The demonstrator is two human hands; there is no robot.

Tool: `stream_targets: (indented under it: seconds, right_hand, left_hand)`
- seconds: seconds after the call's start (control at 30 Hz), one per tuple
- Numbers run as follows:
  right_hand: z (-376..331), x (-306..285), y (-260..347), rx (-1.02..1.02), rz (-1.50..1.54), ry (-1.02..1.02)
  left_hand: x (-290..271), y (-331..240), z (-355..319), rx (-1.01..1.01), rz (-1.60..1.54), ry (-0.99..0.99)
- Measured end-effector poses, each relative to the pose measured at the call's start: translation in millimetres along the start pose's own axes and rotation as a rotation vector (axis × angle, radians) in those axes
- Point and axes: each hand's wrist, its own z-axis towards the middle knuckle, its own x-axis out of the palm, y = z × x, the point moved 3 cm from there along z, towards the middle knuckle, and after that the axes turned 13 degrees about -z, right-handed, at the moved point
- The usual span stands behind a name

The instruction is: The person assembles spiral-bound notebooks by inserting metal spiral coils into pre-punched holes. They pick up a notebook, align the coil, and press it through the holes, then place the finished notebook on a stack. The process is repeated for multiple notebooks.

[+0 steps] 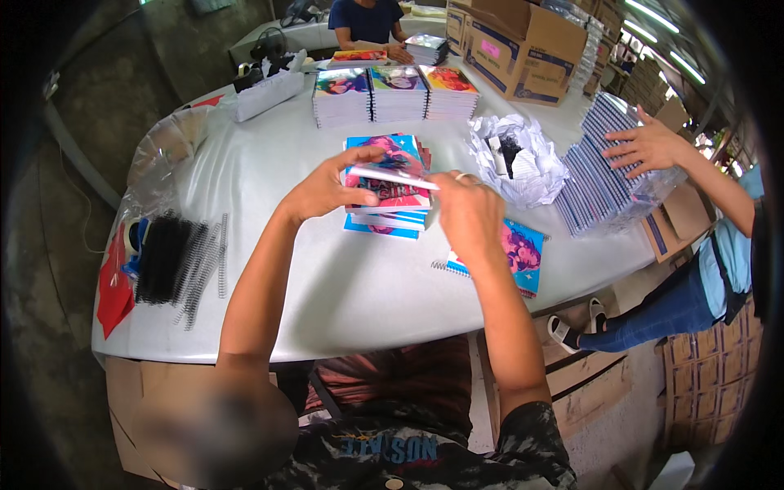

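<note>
My left hand is closed round the left end of a thin notebook, which is tilted so its white page edge faces me. The fingers of my right hand pinch its right end. Below it sits a stack of notebooks with pink and blue illustrated covers. To the right, partly behind my right forearm, lies a notebook with a similar cover, spiral coils sticking out at its edges.
Black spiral coils lie on the left of the table. Bound notebook stacks stand at the back. Crumpled paper holds black bits. At right, a co-worker's hand touches stacked spiral notebooks. Another person sits behind, near cartons.
</note>
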Motion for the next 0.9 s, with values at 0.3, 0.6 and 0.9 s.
stream_targets:
  seconds: [0.3,0.6,0.9]
  right_hand:
    - [-78,-42,-47,0.502,0.997,-0.084]
    - [-156,50,12,0.595,1.443,0.256]
    - [-154,61,21,0.435,1.37,0.318]
  left_hand:
    - [52,41,-54,0.223,-0.252,-0.277]
    - [100,109,-131,-0.129,-0.535,-0.566]
    - [90,119,-146,-0.095,-0.464,-0.637]
